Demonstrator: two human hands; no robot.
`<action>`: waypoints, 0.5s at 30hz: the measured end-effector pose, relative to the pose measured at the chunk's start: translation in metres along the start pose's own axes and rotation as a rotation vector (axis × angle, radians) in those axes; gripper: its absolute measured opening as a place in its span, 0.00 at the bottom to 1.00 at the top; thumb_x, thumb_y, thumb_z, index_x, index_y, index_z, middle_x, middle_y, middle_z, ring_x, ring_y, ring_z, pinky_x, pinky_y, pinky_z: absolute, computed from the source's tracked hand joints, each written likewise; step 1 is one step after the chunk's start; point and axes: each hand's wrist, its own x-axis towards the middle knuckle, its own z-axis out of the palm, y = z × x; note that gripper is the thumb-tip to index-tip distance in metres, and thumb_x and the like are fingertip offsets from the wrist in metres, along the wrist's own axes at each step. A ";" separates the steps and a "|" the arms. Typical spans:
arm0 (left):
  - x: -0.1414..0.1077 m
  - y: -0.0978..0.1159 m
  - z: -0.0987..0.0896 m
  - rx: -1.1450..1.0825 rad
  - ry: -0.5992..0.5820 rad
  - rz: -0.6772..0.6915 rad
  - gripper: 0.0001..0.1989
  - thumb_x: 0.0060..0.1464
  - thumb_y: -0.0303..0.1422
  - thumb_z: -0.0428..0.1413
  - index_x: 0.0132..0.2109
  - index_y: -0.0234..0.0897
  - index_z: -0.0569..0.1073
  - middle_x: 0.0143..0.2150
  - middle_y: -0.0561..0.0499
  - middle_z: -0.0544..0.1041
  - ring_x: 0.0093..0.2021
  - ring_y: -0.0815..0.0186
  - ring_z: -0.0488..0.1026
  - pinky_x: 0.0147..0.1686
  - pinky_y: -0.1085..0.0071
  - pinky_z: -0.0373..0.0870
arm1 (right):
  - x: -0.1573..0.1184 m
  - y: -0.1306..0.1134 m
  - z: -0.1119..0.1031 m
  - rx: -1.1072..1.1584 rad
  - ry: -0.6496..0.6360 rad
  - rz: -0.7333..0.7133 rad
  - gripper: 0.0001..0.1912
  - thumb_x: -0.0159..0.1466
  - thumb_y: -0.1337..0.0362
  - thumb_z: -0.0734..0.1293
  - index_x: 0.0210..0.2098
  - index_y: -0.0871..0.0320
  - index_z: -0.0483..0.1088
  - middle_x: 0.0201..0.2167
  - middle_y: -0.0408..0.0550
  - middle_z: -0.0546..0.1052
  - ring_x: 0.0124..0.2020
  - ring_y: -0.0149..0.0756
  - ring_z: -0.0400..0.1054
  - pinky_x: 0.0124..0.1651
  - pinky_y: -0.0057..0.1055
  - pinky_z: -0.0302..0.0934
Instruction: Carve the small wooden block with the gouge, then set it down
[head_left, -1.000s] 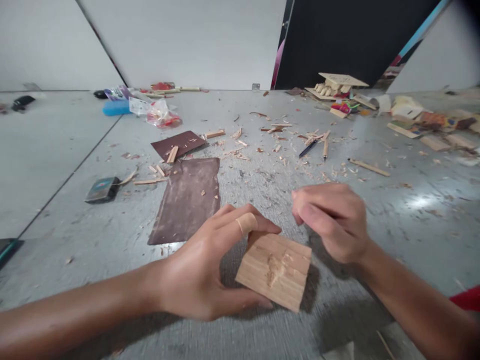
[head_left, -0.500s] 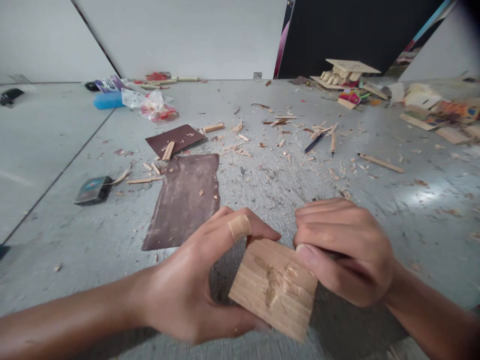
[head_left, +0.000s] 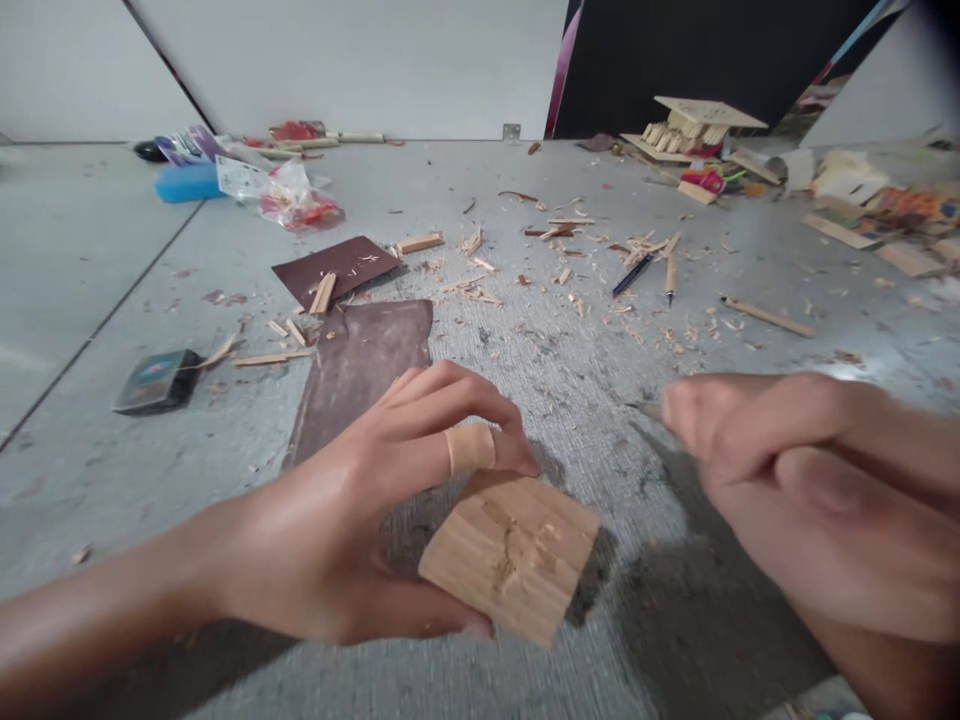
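A square wooden block (head_left: 517, 555) with a rough carved hollow in its top face is gripped at its left side by my left hand (head_left: 375, 500), thumb along the near edge and fingers at the far edge. A bandage wraps one of that hand's fingers. To the right, apart from the block, my right hand (head_left: 810, 480) is closed and blurred. A thin dark pointed tip (head_left: 643, 407) sticks out from its fingers; the rest of that tool is hidden in the fist.
Brown sandpaper sheets (head_left: 360, 370) lie beyond my left hand, with a dark box (head_left: 157, 382) further left. Wood shavings, a blue tool (head_left: 632, 275) and wooden-handled tools (head_left: 769, 317) lie ahead. Plastic bags (head_left: 292, 195) and a small wooden model (head_left: 694, 130) sit near the wall.
My right hand has moved away from the block to the right, and a pointed tip now shows from it. My left hand and the block have shifted slightly left.
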 end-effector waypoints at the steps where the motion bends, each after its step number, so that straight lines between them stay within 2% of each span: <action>1: -0.001 -0.003 0.003 0.000 0.015 0.004 0.32 0.56 0.48 0.72 0.62 0.46 0.70 0.58 0.46 0.75 0.58 0.54 0.70 0.56 0.58 0.70 | 0.002 0.000 -0.001 0.070 0.005 0.046 0.14 0.72 0.57 0.70 0.30 0.55 0.76 0.20 0.41 0.62 0.22 0.33 0.53 0.30 0.40 0.48; 2: -0.002 -0.006 0.007 0.007 0.026 0.009 0.33 0.56 0.48 0.72 0.62 0.45 0.69 0.58 0.46 0.75 0.58 0.53 0.70 0.56 0.58 0.69 | 0.004 0.000 -0.001 0.155 0.022 0.062 0.15 0.71 0.56 0.70 0.29 0.55 0.75 0.19 0.40 0.61 0.21 0.32 0.51 0.29 0.39 0.48; 4: -0.003 -0.015 0.019 0.053 0.029 0.023 0.32 0.58 0.51 0.70 0.62 0.42 0.70 0.58 0.43 0.75 0.58 0.52 0.71 0.56 0.56 0.67 | 0.012 0.005 -0.002 0.307 -0.040 0.145 0.21 0.71 0.54 0.69 0.24 0.55 0.68 0.17 0.38 0.56 0.18 0.30 0.48 0.26 0.37 0.47; 6: -0.004 -0.024 0.030 0.133 -0.040 0.011 0.29 0.62 0.55 0.65 0.59 0.39 0.74 0.58 0.41 0.77 0.60 0.48 0.71 0.56 0.55 0.64 | 0.022 0.012 -0.001 0.392 -0.159 0.289 0.27 0.72 0.54 0.68 0.20 0.55 0.57 0.15 0.36 0.49 0.16 0.28 0.43 0.22 0.35 0.43; 8: -0.004 -0.029 0.036 0.156 -0.108 -0.040 0.30 0.63 0.57 0.62 0.58 0.39 0.75 0.61 0.40 0.76 0.62 0.45 0.70 0.57 0.54 0.63 | 0.029 0.018 0.000 0.425 -0.234 0.384 0.30 0.72 0.55 0.67 0.20 0.56 0.50 0.14 0.35 0.45 0.15 0.26 0.40 0.20 0.33 0.39; 11: -0.001 -0.031 0.037 0.144 -0.123 -0.061 0.31 0.64 0.59 0.60 0.60 0.39 0.75 0.63 0.40 0.75 0.64 0.44 0.69 0.58 0.54 0.63 | 0.033 0.023 0.002 0.434 -0.206 0.396 0.29 0.72 0.56 0.65 0.21 0.56 0.49 0.14 0.34 0.44 0.16 0.25 0.38 0.20 0.30 0.38; 15: 0.002 -0.029 0.034 0.103 -0.158 -0.091 0.31 0.64 0.58 0.61 0.62 0.41 0.74 0.64 0.40 0.75 0.65 0.44 0.68 0.59 0.52 0.64 | 0.023 0.025 0.004 0.426 -0.164 0.379 0.29 0.74 0.55 0.65 0.21 0.56 0.50 0.15 0.34 0.45 0.16 0.25 0.39 0.20 0.30 0.39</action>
